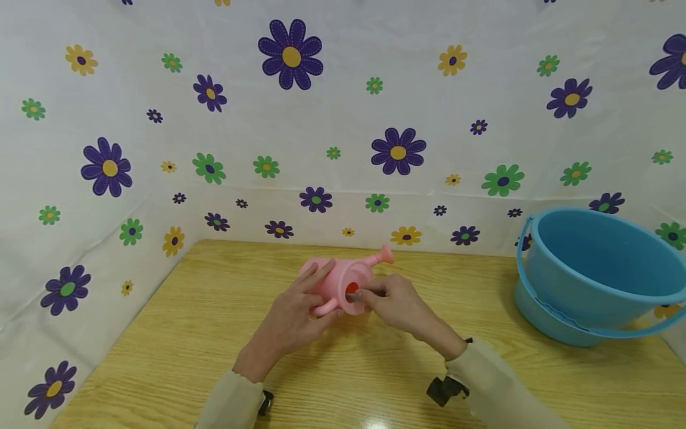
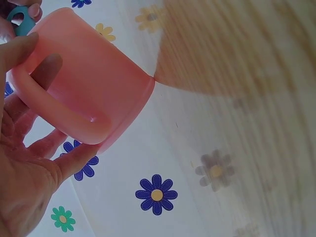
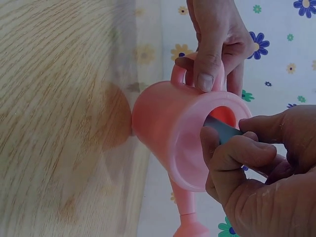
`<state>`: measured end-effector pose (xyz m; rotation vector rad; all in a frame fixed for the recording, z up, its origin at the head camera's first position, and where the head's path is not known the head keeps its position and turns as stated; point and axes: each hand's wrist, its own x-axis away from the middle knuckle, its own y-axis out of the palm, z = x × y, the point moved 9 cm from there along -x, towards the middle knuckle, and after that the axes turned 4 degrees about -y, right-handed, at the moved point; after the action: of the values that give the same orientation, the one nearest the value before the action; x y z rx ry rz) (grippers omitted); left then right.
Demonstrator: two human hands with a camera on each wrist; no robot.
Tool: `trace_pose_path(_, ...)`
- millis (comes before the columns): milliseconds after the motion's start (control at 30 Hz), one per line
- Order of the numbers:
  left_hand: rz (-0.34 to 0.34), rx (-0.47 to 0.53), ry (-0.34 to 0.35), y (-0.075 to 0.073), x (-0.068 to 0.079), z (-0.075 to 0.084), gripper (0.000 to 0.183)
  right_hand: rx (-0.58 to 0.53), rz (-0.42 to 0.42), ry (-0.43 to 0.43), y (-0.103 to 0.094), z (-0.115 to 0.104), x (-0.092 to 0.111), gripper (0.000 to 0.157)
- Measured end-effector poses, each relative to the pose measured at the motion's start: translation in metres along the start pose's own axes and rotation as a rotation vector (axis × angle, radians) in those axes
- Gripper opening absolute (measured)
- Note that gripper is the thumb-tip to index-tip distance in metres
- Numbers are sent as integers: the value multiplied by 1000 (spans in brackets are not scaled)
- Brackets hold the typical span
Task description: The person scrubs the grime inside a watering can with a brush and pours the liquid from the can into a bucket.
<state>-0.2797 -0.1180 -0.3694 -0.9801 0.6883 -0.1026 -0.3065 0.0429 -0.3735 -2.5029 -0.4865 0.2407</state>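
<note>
A pink watering can (image 1: 334, 277) is tilted on the table, its open top turned toward my right hand and its spout pointing away. My left hand (image 1: 300, 310) holds it at the handle (image 2: 64, 113), thumb and fingers around the handle and against the body. My right hand (image 1: 396, 301) pinches a teal piece with a ring-shaped end (image 2: 22, 20). In the right wrist view, the far end of this teal piece (image 3: 224, 129) goes into the can's opening. A red-orange patch shows inside the opening; what it is cannot be made out.
A large blue bucket (image 1: 579, 322) with a blue handle stands at the right of the wooden table (image 1: 214, 333). A white cloth (image 1: 332, 107) with printed flowers hangs behind and along the left side.
</note>
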Motion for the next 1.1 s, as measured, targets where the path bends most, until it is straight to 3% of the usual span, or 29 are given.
trace_pose_path(667,-6,24,-25,0,-1,-3,35,-146,-61,102,-14,7,15,22)
trace_pose_path(1100,-6,28,-34,1,1,-4,35,-246,-128,101,-22,8,23,26)
